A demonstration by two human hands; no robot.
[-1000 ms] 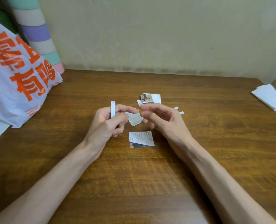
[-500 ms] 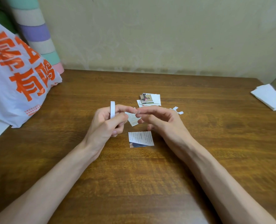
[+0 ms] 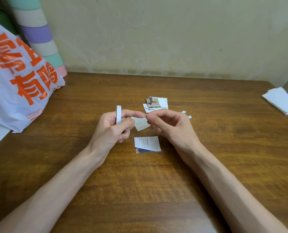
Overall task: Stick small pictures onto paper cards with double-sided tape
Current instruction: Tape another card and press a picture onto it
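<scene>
A brown wood-grain surface (image 3: 224, 148) is carrying everything. At its far left a white plastic bag with orange characters (image 3: 13, 84) is leaning in front of a pastel-striped cylinder (image 3: 38, 34), and a folded white paper sheet (image 3: 281, 102) is lying at the far right edge.

The left hand (image 3: 111, 130) is reaching in from the near left. Its fingers are curling round a white ring of double-sided tape (image 3: 118, 114), which is standing on edge with its band running upright. The right hand (image 3: 171, 126) is coming from the near right, its thumb and forefinger pinching together at the top edge of a small printed paper card (image 3: 140, 124). This card is hanging between the two hands above the surface, tilted, with one corner pointing toward the near side.

Just nearer, a square printed card (image 3: 147, 143) is lying flat, edges roughly parallel to the surface's, a dark triangle showing at its near left corner. Beyond the hands a small stack of pictures (image 3: 155, 103) is resting, and two tiny white tape scraps (image 3: 183, 112) are lying just right of it.
</scene>
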